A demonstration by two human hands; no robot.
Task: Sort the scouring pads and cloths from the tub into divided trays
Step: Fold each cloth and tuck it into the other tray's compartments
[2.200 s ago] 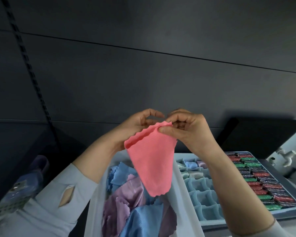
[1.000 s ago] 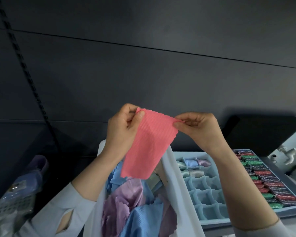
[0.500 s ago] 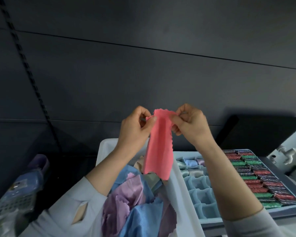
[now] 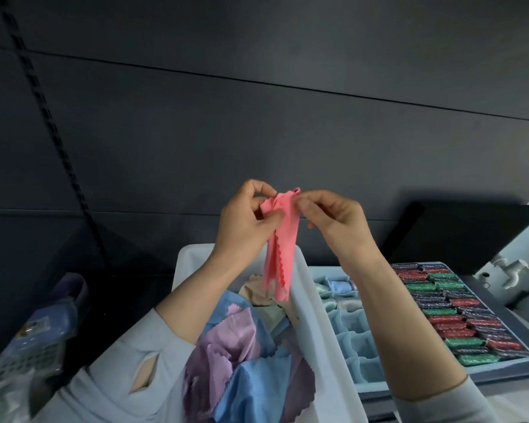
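Note:
A pink cloth (image 4: 280, 254) with scalloped edges hangs folded into a narrow strip above the white tub (image 4: 319, 337). My left hand (image 4: 246, 222) pinches its top edge from the left and my right hand (image 4: 333, 221) pinches it from the right, both close together. The tub below holds several loose cloths, purple (image 4: 223, 346), blue (image 4: 251, 389) and beige. To its right sits a light blue divided tray (image 4: 348, 340) with a few folded cloths in its far cells. Further right a tray (image 4: 458, 312) holds rows of red, green and dark scouring pads.
A dark panelled wall fills the background. A black box (image 4: 458, 236) stands behind the trays. A white tap fitting (image 4: 513, 271) is at the far right. A bluish plastic package (image 4: 40, 337) lies at the lower left.
The pink cloth went from spread wide between my hands to folded narrow. My hands have come together at its top edge.

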